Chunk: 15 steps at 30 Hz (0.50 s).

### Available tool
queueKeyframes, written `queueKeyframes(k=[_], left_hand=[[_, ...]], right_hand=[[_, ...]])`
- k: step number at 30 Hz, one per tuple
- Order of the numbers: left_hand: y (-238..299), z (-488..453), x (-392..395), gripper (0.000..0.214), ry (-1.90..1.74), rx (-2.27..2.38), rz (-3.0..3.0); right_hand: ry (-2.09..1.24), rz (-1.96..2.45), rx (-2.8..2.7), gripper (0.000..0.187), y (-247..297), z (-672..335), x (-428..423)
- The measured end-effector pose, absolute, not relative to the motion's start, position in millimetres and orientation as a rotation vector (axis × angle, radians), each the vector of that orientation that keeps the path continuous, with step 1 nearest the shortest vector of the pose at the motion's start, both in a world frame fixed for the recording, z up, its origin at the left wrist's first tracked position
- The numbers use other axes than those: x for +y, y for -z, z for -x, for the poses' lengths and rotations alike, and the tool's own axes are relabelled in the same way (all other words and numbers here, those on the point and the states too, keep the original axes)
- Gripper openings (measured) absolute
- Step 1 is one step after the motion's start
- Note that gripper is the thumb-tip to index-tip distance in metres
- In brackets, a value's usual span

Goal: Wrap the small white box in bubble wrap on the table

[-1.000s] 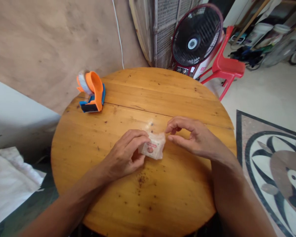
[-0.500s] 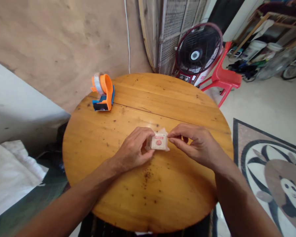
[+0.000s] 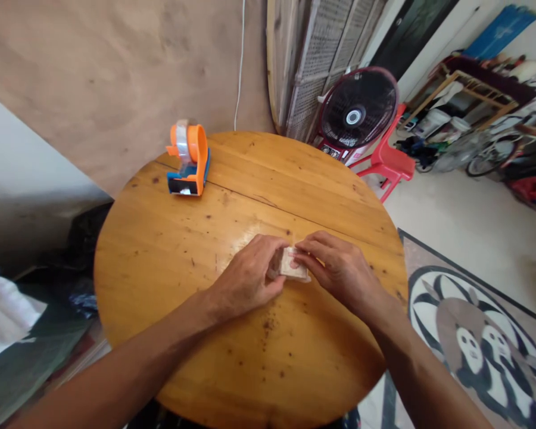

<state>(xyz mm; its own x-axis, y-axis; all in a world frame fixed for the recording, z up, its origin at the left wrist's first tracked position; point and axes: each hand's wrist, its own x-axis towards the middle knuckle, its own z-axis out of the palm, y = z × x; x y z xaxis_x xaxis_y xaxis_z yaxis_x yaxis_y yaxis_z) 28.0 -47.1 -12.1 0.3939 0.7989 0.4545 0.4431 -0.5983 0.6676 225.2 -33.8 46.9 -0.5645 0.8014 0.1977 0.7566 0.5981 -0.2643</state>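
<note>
A small pale box (image 3: 288, 269) with red print on its face sits in a loose, clear plastic wrapper (image 3: 304, 278) over the middle of the table. My left hand (image 3: 250, 274) grips its left side, thumb below and fingers above. At the box's upper right, the thumb and fingers of my right hand (image 3: 335, 265) are pinched together on the wrapper and cover part of the red print. Whether the box rests on the wood or is held just above it, I cannot tell.
An orange and blue tape dispenser (image 3: 191, 159) with a clear roll stands at the back left of the round wooden table (image 3: 268, 179). Behind the table are a fan (image 3: 355, 113) and a red plastic chair (image 3: 390, 158). A panda-patterned rug (image 3: 473, 333) lies at right.
My right hand has moved left, from the wrapper's right edge onto the box's upper right. The left hand keeps its grip. My view has turned somewhat to the right.
</note>
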Motion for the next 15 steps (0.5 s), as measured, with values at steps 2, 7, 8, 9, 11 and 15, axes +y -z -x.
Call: queueKeyframes(k=[2, 7, 8, 9, 11, 15], left_hand=[[12.7, -28.7, -46.8, 0.047, -1.094, 1.061, -2.210], [11.9, -30.2, -46.2, 0.050, -1.123, 1.046, -2.194], [11.5, -30.3, -46.2, 0.050, -1.125, 1.045, -2.194], [11.3, -30.2, -46.2, 0.049, -1.126, 1.043, -2.197], [11.4, -30.0, -46.2, 0.049, -1.130, 1.037, -2.202], [12.9, -29.8, -46.6, 0.052, -1.132, 1.042, -2.180]], right_hand=[[-0.219, 1.298, -2.535, 0.019, -48.6, -222.5, -33.6], [-0.229, 1.359, -2.540, 0.018, -50.6, -217.2, -30.6], [-0.238, 1.364, -2.542, 0.018, -50.7, -216.6, -29.5], [-0.246, 1.369, -2.545, 0.019, -50.7, -216.1, -28.4], [-0.256, 1.382, -2.545, 0.020, -50.7, -216.0, -26.3], [-0.325, 1.364, -2.541, 0.019, -51.9, -218.1, -24.5]])
